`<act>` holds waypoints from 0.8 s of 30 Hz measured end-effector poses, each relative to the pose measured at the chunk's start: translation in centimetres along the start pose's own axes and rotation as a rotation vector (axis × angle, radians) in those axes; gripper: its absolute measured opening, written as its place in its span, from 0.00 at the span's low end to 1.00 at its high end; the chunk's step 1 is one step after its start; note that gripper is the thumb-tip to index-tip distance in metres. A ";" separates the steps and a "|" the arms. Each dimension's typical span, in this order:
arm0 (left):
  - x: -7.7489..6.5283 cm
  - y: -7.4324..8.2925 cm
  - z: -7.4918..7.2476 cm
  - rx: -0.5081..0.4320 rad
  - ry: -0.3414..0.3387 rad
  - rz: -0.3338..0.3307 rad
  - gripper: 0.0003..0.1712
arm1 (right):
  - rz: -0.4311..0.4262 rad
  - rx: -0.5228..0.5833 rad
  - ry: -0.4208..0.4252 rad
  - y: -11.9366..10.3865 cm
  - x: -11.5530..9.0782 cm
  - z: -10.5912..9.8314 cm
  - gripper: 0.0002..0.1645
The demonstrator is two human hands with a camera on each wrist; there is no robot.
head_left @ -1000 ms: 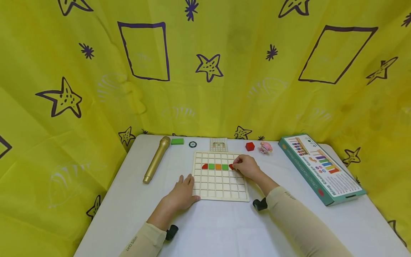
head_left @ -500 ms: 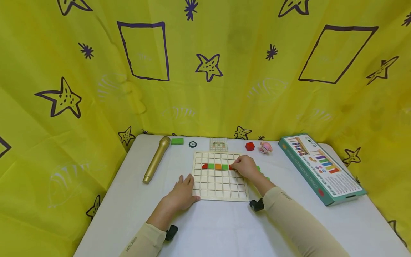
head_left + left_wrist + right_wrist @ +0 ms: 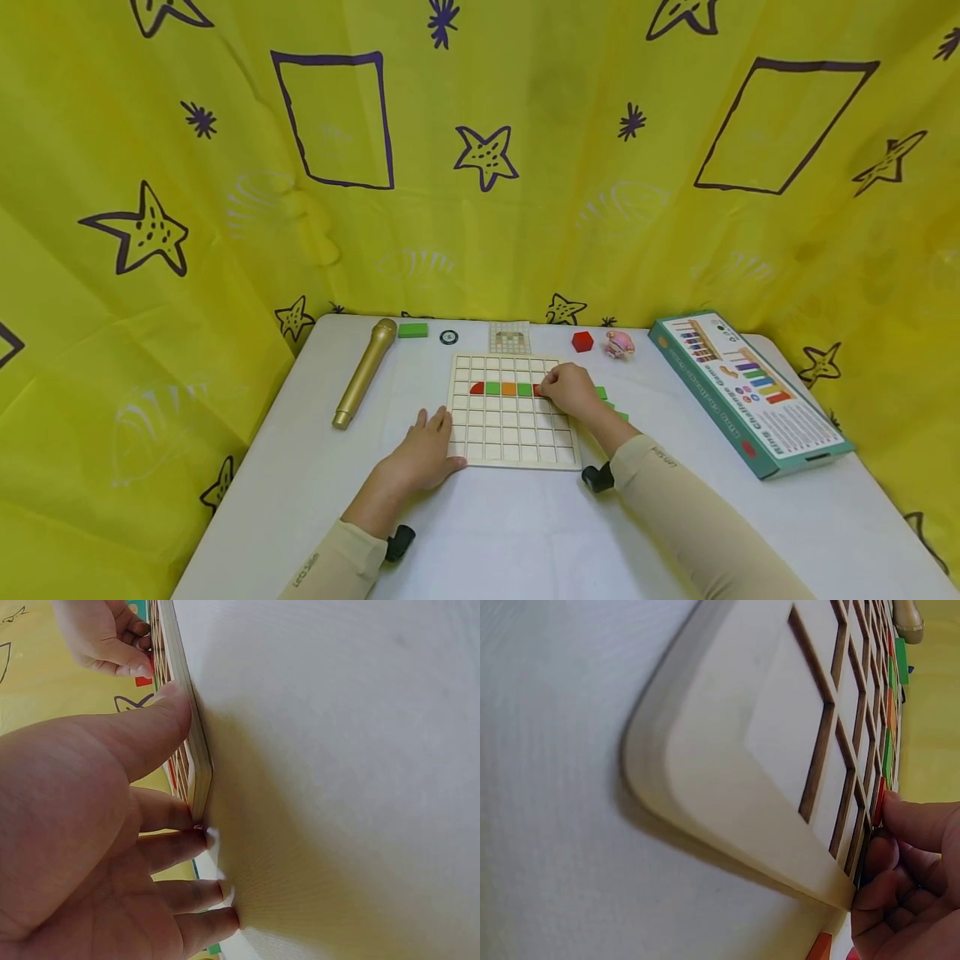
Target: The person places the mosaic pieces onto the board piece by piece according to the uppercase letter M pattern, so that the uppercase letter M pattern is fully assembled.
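A pale wooden grid board [image 3: 513, 427] lies flat on the white table. Across one of its upper rows run a red rounded tile [image 3: 477, 388], a green tile [image 3: 492, 388], an orange tile [image 3: 509, 389] and a second green tile [image 3: 524, 389]. At the right end of this row my right hand [image 3: 576, 392] pinches a red tile [image 3: 879, 802], its shape partly covered by the fingers. My left hand [image 3: 423, 450] rests at the board's lower left corner; in the left wrist view its thumb lies along the near edge and the fingers stretch out past the corner.
Green pieces [image 3: 602, 392] lie beside my right wrist, partly hidden. Along the back are a gold microphone [image 3: 365, 373], green block [image 3: 412, 331], round disc [image 3: 448, 337], pattern card [image 3: 509, 337], red cube [image 3: 582, 341] and pink toy [image 3: 619, 343]. A game box [image 3: 750, 392] lies right.
My right hand has shifted slightly left, drawing the red tile against the green tile at the row's end. Green pieces beside the wrist have come into sight. The left hand stays put.
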State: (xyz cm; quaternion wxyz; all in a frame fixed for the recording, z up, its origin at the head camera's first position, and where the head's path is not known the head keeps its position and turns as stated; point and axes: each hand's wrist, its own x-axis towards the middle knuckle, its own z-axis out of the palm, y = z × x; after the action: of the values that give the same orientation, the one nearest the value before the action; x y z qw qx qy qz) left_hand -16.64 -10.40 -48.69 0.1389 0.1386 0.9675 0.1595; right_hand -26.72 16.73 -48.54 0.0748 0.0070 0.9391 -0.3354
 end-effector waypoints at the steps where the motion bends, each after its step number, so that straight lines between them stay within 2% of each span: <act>1: 0.0 0.0 0.0 0.000 -0.001 -0.002 0.49 | -0.003 -0.003 0.002 0.0 0.0 0.0 0.12; 17: 0.2 0.1 -0.1 0.001 -0.009 -0.017 0.49 | 0.006 0.025 -0.050 -0.2 0.0 -0.5 0.06; 24: 0.0 0.1 -0.1 0.006 -0.016 -0.015 0.49 | -0.038 -0.013 -0.054 0.0 0.1 -0.6 0.05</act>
State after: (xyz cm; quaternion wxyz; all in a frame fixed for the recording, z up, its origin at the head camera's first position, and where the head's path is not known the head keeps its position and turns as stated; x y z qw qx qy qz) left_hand -16.67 -10.31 -48.57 0.1473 0.1331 0.9679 0.1544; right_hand -26.88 17.11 -48.16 0.0938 -0.0201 0.9389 -0.3306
